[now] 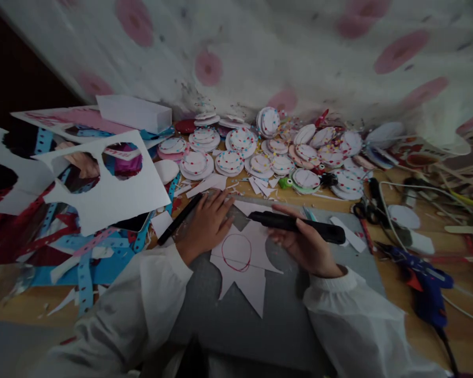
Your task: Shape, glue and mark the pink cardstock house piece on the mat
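Observation:
On the grey cutting mat (224, 331) lies a jagged white paper piece (244, 286) with a circle drawn on it in red. My left hand (207, 226) rests flat with fingers apart, touching the paper's upper left side. My right hand (309, 249) grips a black utility knife (295, 223) over the paper's upper right, its tip pointing left. Whether the blade is out, I cannot tell. Just left of my left hand lies a black pen-like stick (180, 219).
Several small layered paper discs with coloured dots (197, 164) line the back. A white sheet with cut-out holes (120, 205) lies over blue and red scraps at left. To the right are a blue glue gun (425, 286), scissors (363, 210) and a white cord (392, 223).

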Tool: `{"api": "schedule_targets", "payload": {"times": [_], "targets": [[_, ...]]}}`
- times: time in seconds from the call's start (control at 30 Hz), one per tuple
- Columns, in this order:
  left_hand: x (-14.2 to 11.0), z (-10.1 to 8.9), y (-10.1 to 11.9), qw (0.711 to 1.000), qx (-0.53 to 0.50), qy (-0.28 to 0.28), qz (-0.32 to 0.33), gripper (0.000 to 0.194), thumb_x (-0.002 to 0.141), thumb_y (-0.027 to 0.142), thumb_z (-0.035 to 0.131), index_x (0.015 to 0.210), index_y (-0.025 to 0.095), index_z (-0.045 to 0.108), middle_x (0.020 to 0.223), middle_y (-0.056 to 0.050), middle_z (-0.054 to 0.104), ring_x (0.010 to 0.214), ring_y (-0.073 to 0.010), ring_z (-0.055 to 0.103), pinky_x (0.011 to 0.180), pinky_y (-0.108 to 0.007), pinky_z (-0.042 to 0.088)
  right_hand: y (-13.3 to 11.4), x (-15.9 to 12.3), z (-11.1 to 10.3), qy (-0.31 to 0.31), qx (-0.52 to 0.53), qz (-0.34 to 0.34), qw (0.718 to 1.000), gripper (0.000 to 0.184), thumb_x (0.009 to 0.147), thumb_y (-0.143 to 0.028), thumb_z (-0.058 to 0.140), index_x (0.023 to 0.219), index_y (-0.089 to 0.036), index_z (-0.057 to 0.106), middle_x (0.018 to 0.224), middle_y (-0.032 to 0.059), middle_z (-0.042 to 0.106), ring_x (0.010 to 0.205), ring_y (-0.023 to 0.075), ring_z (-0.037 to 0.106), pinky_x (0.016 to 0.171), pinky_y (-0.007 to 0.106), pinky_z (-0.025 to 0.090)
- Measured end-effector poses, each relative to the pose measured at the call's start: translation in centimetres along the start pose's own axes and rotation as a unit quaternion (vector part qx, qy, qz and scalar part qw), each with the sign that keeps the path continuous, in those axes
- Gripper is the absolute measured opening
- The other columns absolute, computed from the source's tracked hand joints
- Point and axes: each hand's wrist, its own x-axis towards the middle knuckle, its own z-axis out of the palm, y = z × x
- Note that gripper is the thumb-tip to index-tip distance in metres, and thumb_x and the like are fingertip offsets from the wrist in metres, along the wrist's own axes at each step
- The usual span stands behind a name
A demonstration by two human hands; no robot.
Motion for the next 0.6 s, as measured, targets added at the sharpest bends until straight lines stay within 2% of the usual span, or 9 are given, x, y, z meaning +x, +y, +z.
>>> {"api": "schedule_targets", "payload": {"times": [0.07, 0.1, 0.2, 0.33, 0.43, 0.5, 0.6], "targets": [[0.0, 0.0, 0.0, 1.0, -0.001, -0.002, -0.001, 0.049, 0.098, 0.037, 0.035, 0.143, 0.017, 0.039, 0.156, -0.01, 0.031, 0.145, -0.0255, 0.024, 0.118, -0.05, 0.018, 0.0, -0.1, 0.3, -0.026, -0.028, 0.01, 0.999, 0.039, 0.089, -0.047, 0.055, 0.123, -0.027, 0.055, 0.101, 0.0075, 0.069, 0.09, 0.0228, 0.065, 0.075, 0.037, 0.052], [0.0, -0.1, 0.0, 1.0, -0.002, -0.003, -0.002, 0.05, 0.098, 0.038, 0.036, 0.143, 0.017, 0.039, 0.156, -0.01, 0.031, 0.145, -0.0257, 0.024, 0.118, -0.05, 0.018, 0.0, -0.2, 0.5, -0.02, -0.055, -0.001, 0.998, 0.037, 0.087, -0.044, 0.06, 0.12, -0.029, 0.055, 0.104, 0.0065, 0.069, 0.092, 0.022, 0.065, 0.078, 0.036, 0.051], [0.0, 0.0, 0.1, 1.0, -0.005, -0.004, 0.0, 0.056, 0.096, 0.045, 0.039, 0.143, 0.017, 0.038, 0.156, -0.012, 0.031, 0.145, -0.0271, 0.023, 0.118, -0.05, 0.018, 0.1, -0.4, 1.0, 0.023, -0.145, -0.037, 0.988, 0.03, 0.083, -0.032, 0.07, 0.108, -0.031, 0.056, 0.097, 0.0011, 0.067, 0.085, 0.0168, 0.063, 0.073, 0.029, 0.049], [0.0, 0.2, 0.0, 1.0, -0.003, -0.01, 0.003, 0.078, 0.085, 0.064, 0.047, 0.145, 0.014, 0.036, 0.156, -0.015, 0.028, 0.146, -0.0314, 0.02, 0.118, -0.053, 0.015, 0.1, -0.4, 1.5, -0.005, -0.188, -0.038, 0.981, 0.034, 0.091, -0.036, 0.058, 0.123, -0.03, 0.049, 0.096, 0.0029, 0.065, 0.085, 0.0172, 0.061, 0.076, 0.031, 0.048], [0.0, 0.4, -0.1, 1.0, -0.002, -0.016, 0.007, 0.091, 0.077, 0.071, 0.053, 0.146, 0.013, 0.034, 0.156, -0.017, 0.026, 0.145, -0.034, 0.019, 0.118, -0.055, 0.014, 0.1, -0.4, 1.9, 0.0, -0.246, -0.068, 0.967, 0.029, 0.089, -0.035, 0.06, 0.116, -0.028, 0.051, 0.1, 0.0034, 0.061, 0.089, 0.0173, 0.059, 0.079, 0.031, 0.047], [0.1, 0.4, -0.1, 1.0, -0.002, -0.013, 0.009, 0.09, 0.078, 0.07, 0.053, 0.145, 0.013, 0.035, 0.156, -0.017, 0.027, 0.145, -0.0338, 0.019, 0.118, -0.054, 0.014, 0.1, -0.5, 2.1, -0.002, -0.29, -0.089, 0.953, 0.022, 0.088, -0.033, 0.06, 0.107, -0.027, 0.052, 0.096, 0.0024, 0.059, 0.086, 0.0166, 0.057, 0.074, 0.029, 0.046], [0.1, 0.3, -0.1, 1.0, 0.003, -0.011, 0.004, 0.076, 0.086, 0.062, 0.047, 0.144, 0.015, 0.037, 0.156, -0.015, 0.028, 0.145, -0.032, 0.02, 0.117, -0.054, 0.016, 0.3, -0.6, 2.1, -0.04, -0.36, -0.113, 0.925, 0.017, 0.086, -0.03, 0.057, 0.102, -0.025, 0.052, 0.092, 0.0033, 0.06, 0.081, 0.0174, 0.057, 0.07, 0.03, 0.046]]}}
